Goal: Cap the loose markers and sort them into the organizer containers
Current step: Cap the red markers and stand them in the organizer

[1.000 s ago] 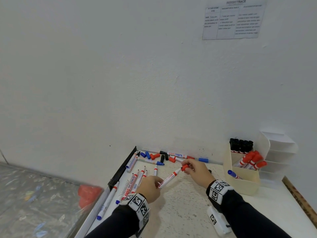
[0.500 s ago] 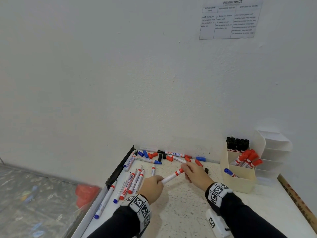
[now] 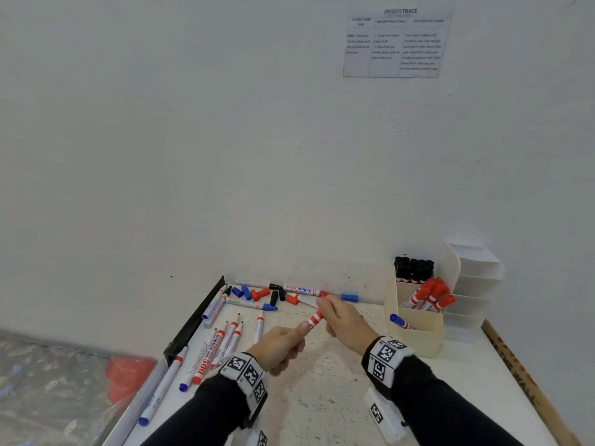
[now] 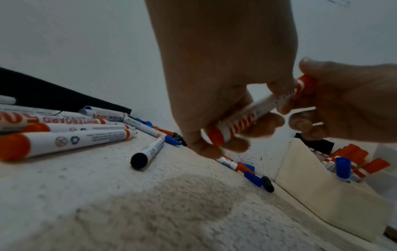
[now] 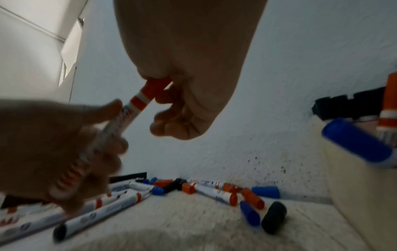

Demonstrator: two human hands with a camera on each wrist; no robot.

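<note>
A red-capped whiteboard marker [image 3: 315, 319] is held above the table between both hands. My left hand [image 3: 291, 338] grips its white barrel [image 4: 247, 118]. My right hand [image 3: 329, 312] pinches the red cap end [image 5: 155, 87]. Several uncapped markers [image 3: 225, 341] lie at the table's left. Loose red, blue and black caps [image 3: 257, 294] lie along the wall with more markers. The cream organizer [image 3: 415, 336] at the right holds black markers [image 3: 413, 268], red markers [image 3: 431, 294] and one blue marker [image 3: 399, 320].
A white tiered organizer [image 3: 473, 278] stands behind the cream one. A black strip [image 3: 193, 320] lines the table's left edge and a wooden ruler [image 3: 528, 381] its right edge. A white tagged device [image 3: 383, 416] lies below my right wrist. A paper sheet [image 3: 396, 43] hangs on the wall.
My hands have come closer together along the red marker, so less of its barrel shows between them. The marker now points more steeply up toward the wall.
</note>
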